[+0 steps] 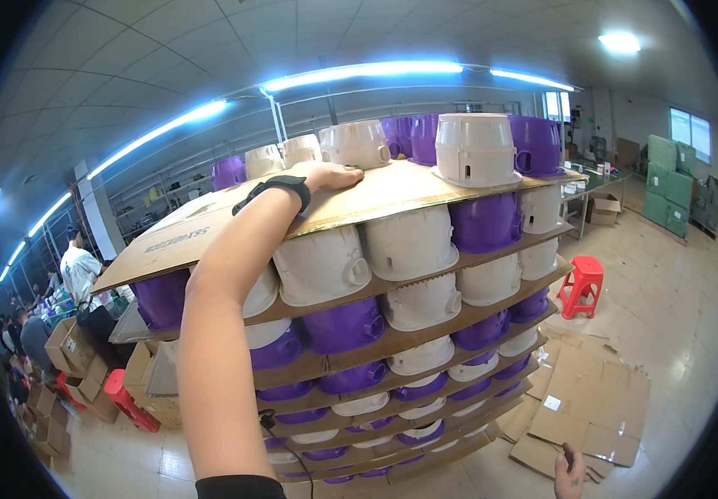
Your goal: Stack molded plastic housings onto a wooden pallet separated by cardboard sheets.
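My left arm reaches up to a tall stack, and my left hand (331, 175) lies on the top cardboard sheet (184, 235) with its fingers stretched out. A black band (280, 190) circles that wrist. Just beyond the fingers stands a cream tub-shaped plastic housing (354, 143). Another white housing (474, 148) sits upside down at the sheet's right end, beside a purple housing (536, 145). Beneath are several layers of white housings (323, 264) and purple housings (487, 223), parted by cardboard. Low at the right, my right hand (571, 474) hangs partly in view, fingers loosely apart, apparently holding nothing.
Flattened cardboard (587, 391) lies on the floor right of the stack. Beyond it stands a red stool (582, 287), with green boxes (669, 185) farther back. At left are open cartons (76, 348), another red stool (130, 401) and a person in a light shirt (80, 268).
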Demonstrator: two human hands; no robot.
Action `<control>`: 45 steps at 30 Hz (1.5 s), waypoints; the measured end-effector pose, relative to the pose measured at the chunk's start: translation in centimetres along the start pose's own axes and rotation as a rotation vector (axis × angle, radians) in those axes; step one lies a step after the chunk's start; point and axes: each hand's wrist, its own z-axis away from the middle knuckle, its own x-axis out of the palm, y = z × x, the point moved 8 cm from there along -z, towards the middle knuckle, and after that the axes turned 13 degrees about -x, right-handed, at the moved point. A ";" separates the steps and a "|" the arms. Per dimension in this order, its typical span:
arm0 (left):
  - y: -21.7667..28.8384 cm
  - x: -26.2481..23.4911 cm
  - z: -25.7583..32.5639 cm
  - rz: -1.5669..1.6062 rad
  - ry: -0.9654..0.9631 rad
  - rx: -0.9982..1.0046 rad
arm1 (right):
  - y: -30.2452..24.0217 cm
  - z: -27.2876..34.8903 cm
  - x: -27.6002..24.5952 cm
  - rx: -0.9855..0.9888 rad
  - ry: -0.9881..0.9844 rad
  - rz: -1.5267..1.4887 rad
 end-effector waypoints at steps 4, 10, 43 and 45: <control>1.0 -0.3 1.6 -0.092 -0.046 0.094 | -1.1 0.2 0.0 0.027 -0.034 0.018; -3.5 -6.9 3.2 0.073 0.016 0.130 | 1.8 1.5 -0.9 0.028 0.021 -0.177; 50.7 23.7 35.7 1.060 -0.627 0.709 | 26.4 -14.7 -25.1 0.173 0.285 -0.296; 54.0 24.0 33.2 1.021 -0.646 0.756 | 27.7 -17.4 -25.1 0.180 0.295 -0.295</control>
